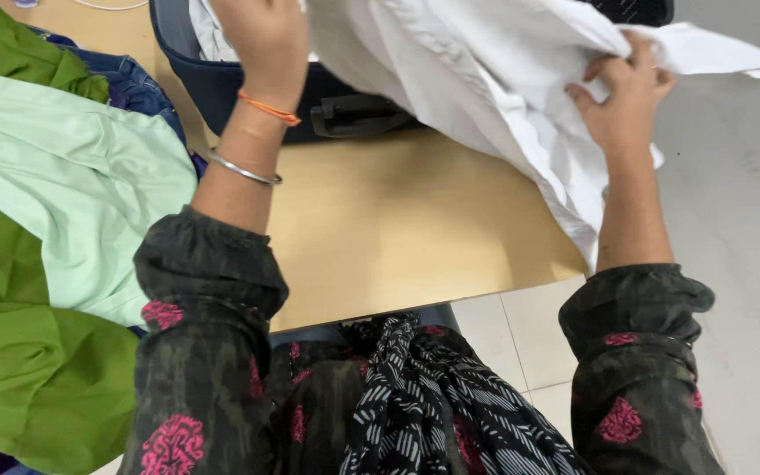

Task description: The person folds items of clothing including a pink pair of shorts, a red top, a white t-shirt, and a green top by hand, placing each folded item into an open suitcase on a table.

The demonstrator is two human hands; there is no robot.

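A single head-worn camera looks steeply down and forward from the person's own eye line, close over both forearms. Just beyond the fingers the frame cuts off at a dark suitcase (248, 97); below them lie the wooden surface (398, 229), its near edge, and the person's lap.

both hands (261, 40) (622, 92) raised, fingers clenched

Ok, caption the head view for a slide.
Both hands, left hand and right hand, hold a white garment above a dark suitcase on a wooden table.
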